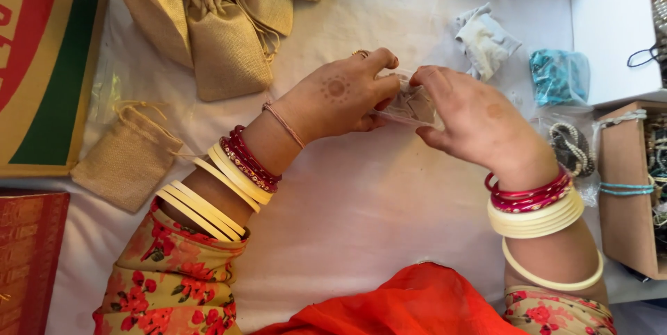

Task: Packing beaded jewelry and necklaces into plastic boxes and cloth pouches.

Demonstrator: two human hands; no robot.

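White cloth covers the counter (361, 203). Left hand (340, 95) and right hand (472, 116) meet at mid-counter, both pinched shut on a small clear packet (411, 104) held between them just above the cloth. Beyond lie burlap pouches (222, 43), a crumpled white cloth (484, 40) and a turquoise bead bag (558, 76).

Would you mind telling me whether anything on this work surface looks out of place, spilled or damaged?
Nothing stands out. The left hand and right hand hold a small clear plastic pouch between them over the white cloth. The burlap drawstring bags lie loosely heaped at upper left, but nothing looks spilled or torn.
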